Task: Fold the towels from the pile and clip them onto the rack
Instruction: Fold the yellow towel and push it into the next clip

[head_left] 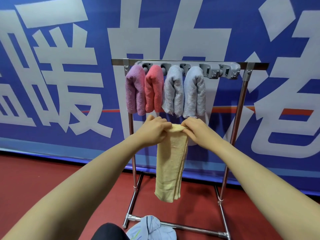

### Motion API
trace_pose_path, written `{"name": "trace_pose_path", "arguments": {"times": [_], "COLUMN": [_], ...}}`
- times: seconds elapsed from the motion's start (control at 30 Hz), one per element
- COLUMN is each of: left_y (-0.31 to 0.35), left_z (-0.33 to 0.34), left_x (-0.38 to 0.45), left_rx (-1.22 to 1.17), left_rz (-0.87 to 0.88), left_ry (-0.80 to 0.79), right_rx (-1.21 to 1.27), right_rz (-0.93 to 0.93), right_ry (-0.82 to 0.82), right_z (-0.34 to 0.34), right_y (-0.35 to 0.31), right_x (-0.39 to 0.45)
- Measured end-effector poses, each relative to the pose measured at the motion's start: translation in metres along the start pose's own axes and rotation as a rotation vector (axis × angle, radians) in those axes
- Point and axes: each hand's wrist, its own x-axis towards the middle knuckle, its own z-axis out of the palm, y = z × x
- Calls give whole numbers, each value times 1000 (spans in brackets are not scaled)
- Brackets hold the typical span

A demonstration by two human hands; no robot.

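A folded yellow towel [170,163] hangs in a long strip in front of the metal rack [242,94]. My left hand [153,130] and my right hand [195,130] both pinch its top edge, just below the hanging towels. On the grey clip bar [218,70] hang a purple towel [135,89], a pink towel [154,89], a grey towel [173,90] and a light blue towel [194,92]. The clips at the bar's right end hold nothing.
A light blue cloth pile [152,229] lies on the red floor [52,174] by the rack's base bar [181,226]. A blue banner with large white characters [60,75] stands close behind the rack. A dark knee [109,232] shows at the bottom edge.
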Motion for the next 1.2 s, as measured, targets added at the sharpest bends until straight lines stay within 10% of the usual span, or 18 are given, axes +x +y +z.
{"name": "trace_pose_path", "arguments": {"times": [0.17,0.47,0.7,1.0,1.2], "left_y": [-10,7,0,14,19], "left_z": [4,0,2,9,20], "left_x": [-3,7,4,3,2], "left_rx": [202,-311,-170,-452,-442], "left_rz": [23,-67,-65,-211,-246], "left_ry": [2,79,55,214,314], "right_rx": [-90,-89,27,420,113], "right_rz": [-38,1,11,244,137], "right_ry": [-50,17,-19,284,186], "right_z": [-4,-10,-13,-4,-4], "right_y": [1,7,7,-17,-14], "right_x": [3,0,-3,1,5]}}
